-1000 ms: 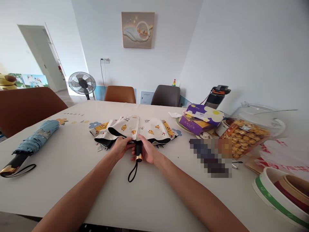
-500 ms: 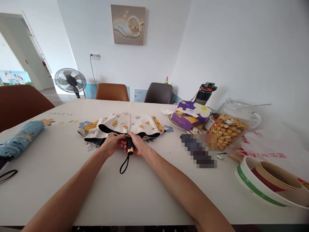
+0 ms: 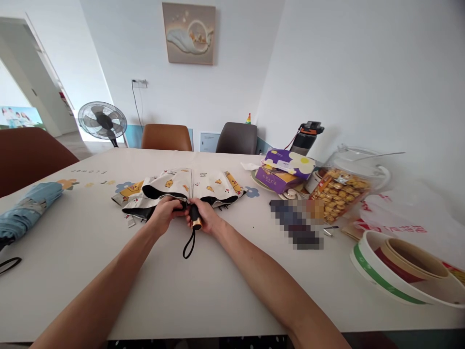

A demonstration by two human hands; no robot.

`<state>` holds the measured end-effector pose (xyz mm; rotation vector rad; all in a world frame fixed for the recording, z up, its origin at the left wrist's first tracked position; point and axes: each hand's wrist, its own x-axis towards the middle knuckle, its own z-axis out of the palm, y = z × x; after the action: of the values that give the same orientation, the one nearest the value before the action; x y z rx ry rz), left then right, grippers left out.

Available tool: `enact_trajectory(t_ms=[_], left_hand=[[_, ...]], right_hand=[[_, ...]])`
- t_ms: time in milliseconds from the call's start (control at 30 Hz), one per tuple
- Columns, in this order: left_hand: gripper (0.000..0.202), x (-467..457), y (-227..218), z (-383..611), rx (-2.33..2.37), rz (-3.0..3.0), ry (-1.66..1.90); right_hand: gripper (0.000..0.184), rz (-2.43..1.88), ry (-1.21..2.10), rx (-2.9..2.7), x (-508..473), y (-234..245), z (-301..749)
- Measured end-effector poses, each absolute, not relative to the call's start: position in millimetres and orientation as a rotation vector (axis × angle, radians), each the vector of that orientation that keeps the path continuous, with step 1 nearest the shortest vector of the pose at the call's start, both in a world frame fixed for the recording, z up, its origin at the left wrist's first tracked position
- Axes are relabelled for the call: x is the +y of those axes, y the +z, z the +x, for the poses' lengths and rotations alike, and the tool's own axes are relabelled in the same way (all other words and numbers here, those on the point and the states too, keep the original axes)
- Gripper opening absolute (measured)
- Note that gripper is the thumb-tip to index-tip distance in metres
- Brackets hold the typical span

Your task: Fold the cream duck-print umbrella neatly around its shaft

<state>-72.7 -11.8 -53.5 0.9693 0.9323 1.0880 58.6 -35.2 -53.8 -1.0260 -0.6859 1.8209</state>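
Note:
A folding umbrella (image 3: 170,183) lies partly collapsed across the table, its white canopy printed with yellow ducks and lined in black. My right hand (image 3: 205,216) is closed round its short black handle (image 3: 195,216), which ends in a gold cap and points toward me. A black wrist strap (image 3: 188,244) hangs from that end. Just left of the handle, my left hand (image 3: 164,213) pinches black material at the canopy's near edge. Its fingertips are partly hidden under the fabric.
At the left lies a blue folded umbrella (image 3: 32,208). Along the right stand a purple box (image 3: 281,174), a dark bottle (image 3: 306,138), a clear jar of snacks (image 3: 337,194), a plastic bag (image 3: 399,215) and nested paper tubs (image 3: 388,276). Chairs (image 3: 166,137) line the far side.
My left hand has shifted from beside the handle's top slightly left, onto the black edge of the canopy. My right hand stays on the handle. The whole view has moved slightly.

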Motion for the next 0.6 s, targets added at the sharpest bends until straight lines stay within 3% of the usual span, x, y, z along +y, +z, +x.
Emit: enact_trajectory(t_ms=[433, 600], left_hand=[[0.016, -12, -57, -71, 1.0, 1.074, 1.014], [0.008, -15, -57, -69, 1.071, 1.104, 1.032]], right_hand=[[0.027, -0.974, 1.855, -0.77, -39, -55, 65], [0.032, -0.881, 1.924, -0.745, -39, -56, 67]])
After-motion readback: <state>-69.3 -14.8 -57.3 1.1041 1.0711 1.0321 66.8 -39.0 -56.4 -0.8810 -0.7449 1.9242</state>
